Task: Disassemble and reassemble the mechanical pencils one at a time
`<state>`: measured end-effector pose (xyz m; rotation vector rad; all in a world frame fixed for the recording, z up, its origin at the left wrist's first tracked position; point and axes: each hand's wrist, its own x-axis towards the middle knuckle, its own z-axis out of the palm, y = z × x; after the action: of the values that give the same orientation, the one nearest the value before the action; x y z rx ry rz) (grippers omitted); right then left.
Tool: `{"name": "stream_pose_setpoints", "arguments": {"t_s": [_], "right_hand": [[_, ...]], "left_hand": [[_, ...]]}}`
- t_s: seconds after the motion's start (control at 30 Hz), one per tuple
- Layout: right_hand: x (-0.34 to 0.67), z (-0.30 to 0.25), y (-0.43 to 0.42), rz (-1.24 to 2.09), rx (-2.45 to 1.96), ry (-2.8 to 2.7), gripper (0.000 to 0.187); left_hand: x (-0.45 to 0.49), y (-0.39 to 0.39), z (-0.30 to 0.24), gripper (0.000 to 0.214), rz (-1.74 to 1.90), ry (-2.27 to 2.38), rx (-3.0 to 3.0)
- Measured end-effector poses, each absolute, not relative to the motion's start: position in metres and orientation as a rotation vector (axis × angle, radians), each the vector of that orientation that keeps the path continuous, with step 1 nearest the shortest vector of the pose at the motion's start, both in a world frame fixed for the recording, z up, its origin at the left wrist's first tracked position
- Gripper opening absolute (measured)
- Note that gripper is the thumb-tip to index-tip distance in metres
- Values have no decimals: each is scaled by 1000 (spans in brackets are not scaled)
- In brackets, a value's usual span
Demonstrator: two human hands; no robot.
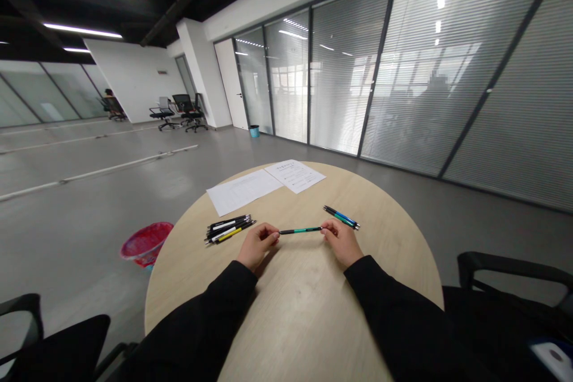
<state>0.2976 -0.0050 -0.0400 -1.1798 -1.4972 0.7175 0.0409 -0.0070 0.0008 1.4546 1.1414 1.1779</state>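
Note:
A green and black pen [301,231] is stretched level between my two hands, just over the round wooden table [295,310]. My left hand [259,243] pinches its black end, and my right hand [342,241] grips the other end. Left of my left hand lies a bunch of several pens [229,228], mostly black, with white and yellow on some barrels. Close behind my right hand rest a few blue and green pens [341,216], side by side. Parts of the held pen's ends are hidden by my fingers.
Two printed paper sheets [245,190] lie at the table's far side. On the floor to the left stands a red-lined bin [147,243]. Black chairs flank the table, one armrest [514,265] close on the right. Glass partitions with blinds [340,71] stand beyond.

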Motion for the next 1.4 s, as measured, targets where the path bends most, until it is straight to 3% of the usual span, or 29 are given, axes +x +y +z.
{"name": "stream_pose_setpoints", "arguments": {"t_s": [1.4], "right_hand": [[299, -30, -12, 697, -1196, -1532, 19]], "left_hand": [[41, -9, 4, 29, 1178, 1165, 1442]]}}
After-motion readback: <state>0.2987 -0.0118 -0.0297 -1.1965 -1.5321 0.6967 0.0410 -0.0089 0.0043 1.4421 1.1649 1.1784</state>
